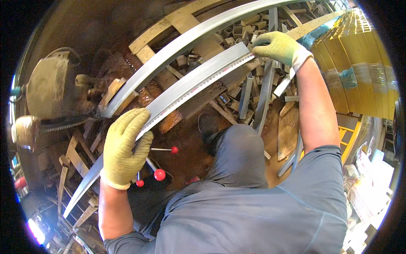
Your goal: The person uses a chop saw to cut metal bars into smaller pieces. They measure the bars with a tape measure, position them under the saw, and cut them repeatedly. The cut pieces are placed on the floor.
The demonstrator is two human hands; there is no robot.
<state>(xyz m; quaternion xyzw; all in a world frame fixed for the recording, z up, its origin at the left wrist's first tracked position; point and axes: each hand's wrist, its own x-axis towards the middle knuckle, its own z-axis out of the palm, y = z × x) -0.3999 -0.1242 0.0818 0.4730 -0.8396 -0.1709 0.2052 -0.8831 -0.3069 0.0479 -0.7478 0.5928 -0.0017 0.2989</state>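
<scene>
A long grey metal tube (pixel 203 73) runs slantwise in front of me, its cut end at the upper right. Along its near edge lies a white measuring strip (pixel 198 88) with fine marks and reddish spots. My left hand (pixel 127 148), in a yellowish knit glove, closes around the tube and the strip's lower end, with its fingers over the top. In a matching glove, my right hand (pixel 277 47) pinches the strip's far end beside the tube's cut end. The glove hides the exact fingertip contact.
Beyond lies another long metal bar (pixel 182 42). A dusty machine (pixel 48 86) stands at left, near levers with red knobs (pixel 159 175). Many short tube offcuts (pixel 237 31) are heaped ahead. Wrapped yellow stock (pixel 359 63) is stacked at right, above a yellow frame (pixel 351 137).
</scene>
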